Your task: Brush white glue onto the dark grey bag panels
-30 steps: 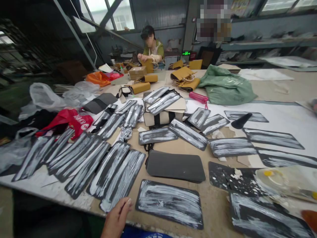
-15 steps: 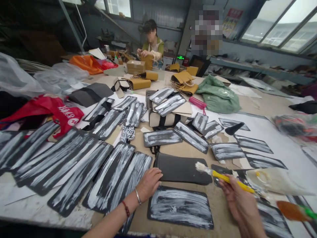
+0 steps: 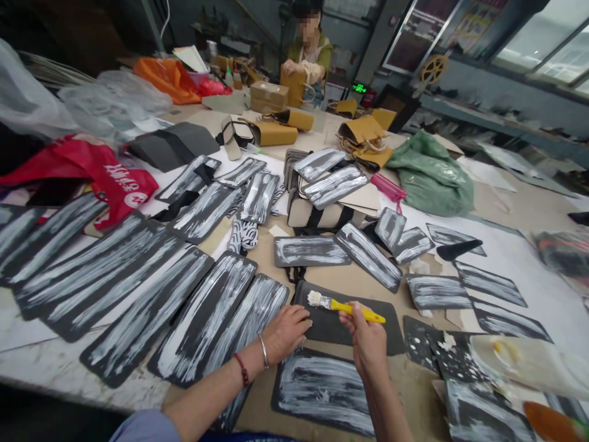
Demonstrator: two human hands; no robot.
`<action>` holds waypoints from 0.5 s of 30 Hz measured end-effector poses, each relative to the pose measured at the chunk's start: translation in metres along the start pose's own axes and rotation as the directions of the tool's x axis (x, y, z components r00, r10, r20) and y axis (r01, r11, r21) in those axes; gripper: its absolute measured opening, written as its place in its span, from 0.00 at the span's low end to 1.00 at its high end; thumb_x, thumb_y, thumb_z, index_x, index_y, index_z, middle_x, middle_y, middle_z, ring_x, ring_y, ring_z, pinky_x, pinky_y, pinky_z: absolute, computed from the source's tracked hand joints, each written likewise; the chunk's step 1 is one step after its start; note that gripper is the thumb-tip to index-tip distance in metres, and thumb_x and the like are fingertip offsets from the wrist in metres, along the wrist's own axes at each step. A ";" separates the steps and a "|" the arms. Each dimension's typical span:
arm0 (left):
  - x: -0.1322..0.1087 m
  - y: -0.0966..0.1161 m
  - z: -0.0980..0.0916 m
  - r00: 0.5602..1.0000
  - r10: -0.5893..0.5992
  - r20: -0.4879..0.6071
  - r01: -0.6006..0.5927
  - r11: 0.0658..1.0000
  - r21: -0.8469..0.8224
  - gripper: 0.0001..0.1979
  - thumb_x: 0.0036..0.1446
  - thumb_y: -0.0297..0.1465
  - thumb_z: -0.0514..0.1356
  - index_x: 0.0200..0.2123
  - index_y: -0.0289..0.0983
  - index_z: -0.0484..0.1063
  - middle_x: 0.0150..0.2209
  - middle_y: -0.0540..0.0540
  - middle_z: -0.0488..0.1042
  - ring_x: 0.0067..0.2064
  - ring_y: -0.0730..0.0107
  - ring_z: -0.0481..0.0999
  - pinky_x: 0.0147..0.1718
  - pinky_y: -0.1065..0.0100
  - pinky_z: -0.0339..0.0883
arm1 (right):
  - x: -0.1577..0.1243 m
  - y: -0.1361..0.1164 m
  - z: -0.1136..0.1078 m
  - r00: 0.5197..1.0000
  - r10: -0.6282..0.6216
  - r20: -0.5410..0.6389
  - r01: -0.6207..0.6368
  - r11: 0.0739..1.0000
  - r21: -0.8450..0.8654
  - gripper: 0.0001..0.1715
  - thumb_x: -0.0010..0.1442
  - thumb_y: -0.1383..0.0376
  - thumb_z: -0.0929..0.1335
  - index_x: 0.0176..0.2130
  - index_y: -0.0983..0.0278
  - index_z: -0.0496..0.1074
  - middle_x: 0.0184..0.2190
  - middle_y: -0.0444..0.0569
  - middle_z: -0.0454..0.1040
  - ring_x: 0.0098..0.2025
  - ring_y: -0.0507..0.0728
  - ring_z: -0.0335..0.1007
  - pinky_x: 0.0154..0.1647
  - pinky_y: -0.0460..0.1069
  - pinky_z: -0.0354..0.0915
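My right hand (image 3: 368,337) grips the yellow handle of a paintbrush (image 3: 339,306). White-coated bristles are over the left part of a plain dark grey panel (image 3: 381,328); whether they touch it I cannot tell. My left hand (image 3: 286,331) lies with fingers stretched out at that panel's left edge, holding nothing. Just below lies another dark panel (image 3: 322,393) streaked with white, partly hidden by my right forearm. Long white-streaked panels (image 3: 202,319) lie side by side to the left.
Smaller streaked panels rest on a cream and black bag (image 3: 306,212). A pale glue-smeared bag (image 3: 519,362) and an orange-brown brush (image 3: 550,423) lie at right. Farther back are a green plastic bag (image 3: 432,175), mustard bags (image 3: 276,133) and a person (image 3: 313,55) handling a mustard piece.
My right hand has carried the brush leftward, from the plain panel's right end to over its left part. My left hand stays at the panel's left edge. The view has shifted slightly.
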State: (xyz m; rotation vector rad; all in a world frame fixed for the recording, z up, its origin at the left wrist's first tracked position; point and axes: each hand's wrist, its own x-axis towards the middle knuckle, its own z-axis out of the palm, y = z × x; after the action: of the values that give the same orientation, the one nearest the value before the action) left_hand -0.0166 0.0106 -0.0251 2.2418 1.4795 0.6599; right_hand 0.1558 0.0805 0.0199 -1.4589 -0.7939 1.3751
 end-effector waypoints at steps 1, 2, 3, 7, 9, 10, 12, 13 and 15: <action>0.001 0.000 0.000 1.000 -0.004 0.013 0.004 1.000 0.001 0.17 0.48 0.25 0.60 0.44 0.36 0.66 0.46 0.42 0.68 0.51 0.58 0.63 0.49 0.56 0.61 | 0.001 0.002 0.002 1.000 0.008 0.013 -0.008 1.000 -0.005 0.28 0.38 0.51 0.74 0.33 0.69 0.70 0.27 0.46 0.72 0.26 0.52 0.70 0.27 0.44 0.70; 0.002 0.001 -0.001 1.000 -0.008 0.025 0.008 1.000 0.003 0.18 0.48 0.26 0.61 0.45 0.36 0.65 0.46 0.42 0.68 0.50 0.58 0.63 0.48 0.56 0.61 | 0.002 0.004 0.003 1.000 0.012 0.024 -0.012 1.000 -0.012 0.28 0.39 0.51 0.74 0.33 0.69 0.70 0.27 0.46 0.72 0.27 0.52 0.70 0.27 0.44 0.70; 0.003 0.001 -0.001 0.999 -0.012 0.035 0.012 1.000 0.007 0.19 0.47 0.27 0.61 0.45 0.36 0.65 0.46 0.43 0.68 0.50 0.57 0.63 0.48 0.56 0.61 | 0.004 0.006 0.004 0.999 0.013 0.029 -0.013 1.000 -0.023 0.28 0.39 0.51 0.74 0.33 0.69 0.70 0.27 0.46 0.72 0.27 0.52 0.70 0.27 0.44 0.70; 0.005 0.003 0.000 0.998 -0.029 0.049 0.027 0.999 0.034 0.19 0.47 0.27 0.62 0.45 0.36 0.66 0.45 0.43 0.69 0.49 0.57 0.64 0.46 0.56 0.63 | 0.010 0.011 -0.001 1.000 -0.014 0.014 0.015 0.996 -0.086 0.27 0.42 0.50 0.72 0.33 0.68 0.69 0.28 0.46 0.72 0.27 0.53 0.71 0.27 0.45 0.70; 0.006 0.003 0.001 0.999 -0.026 0.042 0.024 0.999 0.043 0.19 0.47 0.26 0.63 0.45 0.35 0.66 0.45 0.42 0.70 0.49 0.56 0.65 0.46 0.55 0.63 | 0.015 0.011 -0.010 0.999 -0.038 -0.005 0.037 0.992 -0.123 0.26 0.43 0.49 0.72 0.33 0.68 0.69 0.27 0.46 0.73 0.27 0.54 0.71 0.28 0.46 0.70; 0.006 0.002 0.002 0.999 -0.022 0.036 0.021 0.999 0.046 0.19 0.47 0.26 0.63 0.45 0.35 0.66 0.45 0.42 0.70 0.48 0.56 0.65 0.46 0.55 0.64 | 0.018 0.010 -0.015 0.999 -0.051 -0.018 0.048 0.989 -0.142 0.26 0.43 0.49 0.72 0.33 0.68 0.69 0.27 0.47 0.73 0.27 0.54 0.71 0.28 0.47 0.70; 0.006 0.001 0.003 1.000 -0.011 0.025 0.010 0.999 0.053 0.19 0.46 0.26 0.63 0.44 0.34 0.67 0.44 0.42 0.70 0.48 0.56 0.66 0.46 0.55 0.64 | 0.024 0.007 -0.028 0.995 -0.080 -0.056 0.069 0.982 -0.176 0.26 0.44 0.50 0.71 0.33 0.68 0.69 0.27 0.47 0.73 0.27 0.55 0.71 0.27 0.48 0.70; 0.006 0.000 0.004 1.000 -0.005 0.019 0.004 0.998 0.057 0.19 0.46 0.26 0.63 0.44 0.34 0.67 0.44 0.42 0.71 0.47 0.56 0.67 0.46 0.55 0.65 | 0.028 0.006 -0.036 0.993 -0.095 -0.075 0.080 0.978 -0.191 0.26 0.44 0.50 0.71 0.34 0.68 0.69 0.27 0.47 0.73 0.27 0.55 0.71 0.28 0.48 0.70; 0.006 -0.001 0.005 1.000 0.009 0.003 -0.010 0.998 0.069 0.18 0.47 0.26 0.63 0.44 0.35 0.67 0.44 0.42 0.71 0.47 0.57 0.67 0.45 0.55 0.65 | 0.035 0.002 -0.053 0.986 -0.127 -0.109 0.099 0.968 -0.229 0.25 0.45 0.50 0.71 0.34 0.68 0.69 0.27 0.48 0.73 0.26 0.56 0.71 0.27 0.49 0.71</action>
State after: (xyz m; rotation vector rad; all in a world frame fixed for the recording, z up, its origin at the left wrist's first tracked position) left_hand -0.0125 0.0163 -0.0290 2.3017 1.5133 0.6171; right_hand 0.2131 0.1017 0.0011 -1.6276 -0.9604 1.1264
